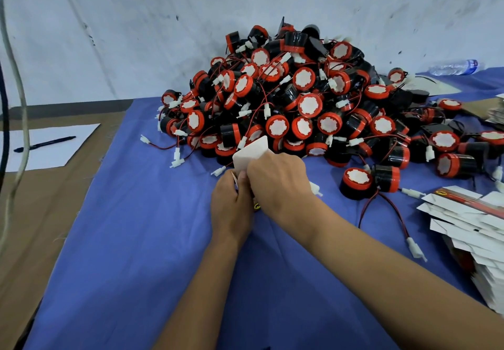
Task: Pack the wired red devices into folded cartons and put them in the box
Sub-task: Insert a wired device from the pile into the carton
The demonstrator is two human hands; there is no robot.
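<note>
At the far left of the frame a pale cable (16, 120) is hanging down in a curve, and below it a dark pen (45, 143) is lying on a white sheet of paper (51, 145) that is resting on brown cardboard (41, 213). A smooth, lightly creased blue cloth (141, 240) is covering the middle of the table.

At centre frame the left hand (231, 202) is curling its fingers round the near end of a small carton (252, 156), gripping it from the left. The carton is stiff, matte white card with rounded flap corners; its long axis is running from the hands up and away toward the pile, and its open white flap is pointing to the upper right. Just right of it the right hand (278, 180) is lying over the carton's body, fingers bent and pressed together against the card, so the carton is sitting between both sets of fingers and most of it is hidden. Whether a device is inside cannot be told.

Behind the hands, a big heap of red devices (308, 96) is filling the upper middle: short glossy black cylinders with red rims, white scalloped faces and thin red-and-black wires ending in white plugs. One loose device (357, 180) is lying apart, right of the hands. At upper right a clear plastic bottle (455, 66) is lying on its side, and at the right edge a fanned stack of flat cartons (469, 229) is resting on the cloth
</note>
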